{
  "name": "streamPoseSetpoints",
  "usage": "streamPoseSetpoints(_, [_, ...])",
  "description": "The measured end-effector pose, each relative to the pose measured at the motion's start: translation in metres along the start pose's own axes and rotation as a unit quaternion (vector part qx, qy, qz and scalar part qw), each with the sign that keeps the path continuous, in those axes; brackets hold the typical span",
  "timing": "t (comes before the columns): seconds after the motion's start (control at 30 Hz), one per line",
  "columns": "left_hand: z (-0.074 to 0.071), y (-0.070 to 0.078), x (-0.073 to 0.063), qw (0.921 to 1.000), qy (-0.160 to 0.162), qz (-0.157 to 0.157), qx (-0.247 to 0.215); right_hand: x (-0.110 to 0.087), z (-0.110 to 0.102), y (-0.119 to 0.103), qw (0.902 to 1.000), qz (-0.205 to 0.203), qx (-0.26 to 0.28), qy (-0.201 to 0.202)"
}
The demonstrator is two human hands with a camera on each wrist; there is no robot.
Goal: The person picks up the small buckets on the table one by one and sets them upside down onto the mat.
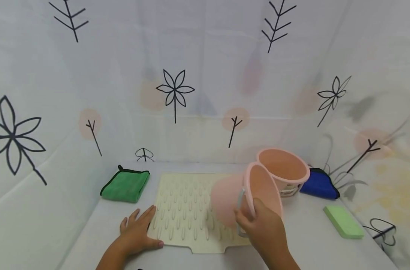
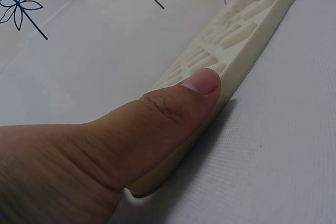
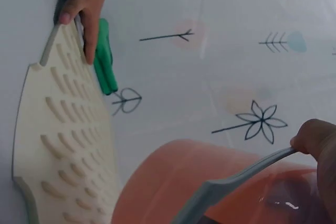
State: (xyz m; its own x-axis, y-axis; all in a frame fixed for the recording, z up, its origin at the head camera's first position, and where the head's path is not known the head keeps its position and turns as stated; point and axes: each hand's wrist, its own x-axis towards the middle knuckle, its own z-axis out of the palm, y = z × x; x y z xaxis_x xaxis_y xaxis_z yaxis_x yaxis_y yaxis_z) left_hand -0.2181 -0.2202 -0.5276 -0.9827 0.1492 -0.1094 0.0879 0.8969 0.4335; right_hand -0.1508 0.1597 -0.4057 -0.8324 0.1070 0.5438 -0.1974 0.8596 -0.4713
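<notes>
A pink bucket [image 1: 226,198] with a grey handle [image 3: 210,192] is tipped on its side above the right part of a cream washboard [image 1: 178,225], its mouth facing right. My right hand [image 1: 267,228] grips it near the rim and handle; most of those fingers are hidden. A shiny glint shows inside the bucket in the right wrist view. My left hand [image 1: 135,232] rests at the washboard's near left corner with fingers spread. Its thumb [image 2: 173,106] lies against the near edge, while the forefinger runs along the left edge.
Behind the tipped bucket stands a second pink bucket [image 1: 286,165], upright with a label. A folded green cloth [image 1: 125,185] lies at the back left. On the right are a blue cloth [image 1: 317,183] and a light green sponge [image 1: 343,222]. Patterned white sheeting [image 1: 205,93] walls the table.
</notes>
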Motion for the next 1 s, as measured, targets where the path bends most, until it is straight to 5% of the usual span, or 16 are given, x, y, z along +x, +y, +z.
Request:
streamPoseSetpoints(0.27, [0.003, 0.000, 0.002, 0.9999, -0.006, -0.006, -0.007, -0.006, 0.035, 0.009, 0.9867, -0.098, 0.107, 0.073])
streamPoseSetpoints(0.57, [0.001, 0.001, 0.003, 0.9998, -0.003, -0.012, -0.013, -0.011, 0.077, 0.017, 0.9425, -0.170, 0.262, 0.118])
streamPoseSetpoints(0.73, [0.002, 0.000, 0.006, 0.9999, 0.002, -0.006, -0.014, -0.016, 0.090, 0.020, 0.9287, -0.140, 0.324, 0.114])
streamPoseSetpoints(1.0, [-0.002, 0.003, 0.006, 0.9994, 0.010, -0.017, -0.029, -0.024, 0.096, 0.021, 0.9267, -0.037, 0.365, 0.082])
